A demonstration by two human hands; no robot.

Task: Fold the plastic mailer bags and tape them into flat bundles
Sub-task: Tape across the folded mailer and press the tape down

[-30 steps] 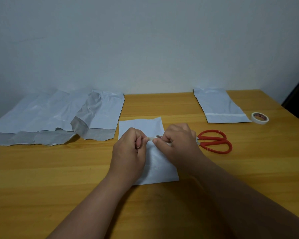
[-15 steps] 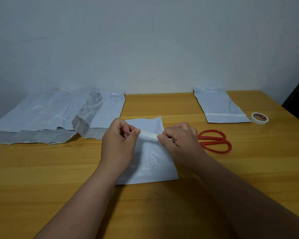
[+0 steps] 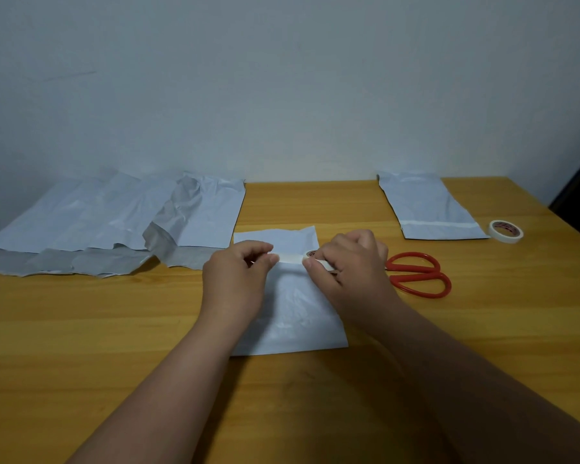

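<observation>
A folded white mailer bag [image 3: 295, 316] lies flat on the wooden table [image 3: 81, 329] in front of me. Above its far half, my left hand [image 3: 235, 283] pinches the free end of a white tape strip [image 3: 290, 257]. My right hand [image 3: 352, 266] grips a small tape roll [image 3: 311, 253], mostly hidden by its fingers. The strip is stretched between the two hands. Several unfolded white-and-grey mailer bags [image 3: 114, 226] lie spread at the back left.
Red-handled scissors [image 3: 416, 274] lie just right of my right hand. A taped folded mailer bundle [image 3: 429, 205] sits at the back right, with a second white tape roll [image 3: 505, 231] beside it near the table's right edge. A pale wall stands behind.
My hands have drawn apart: the left moved left, pulling a strip of tape out from the roll held in the right. The folded bag has stayed in place.
</observation>
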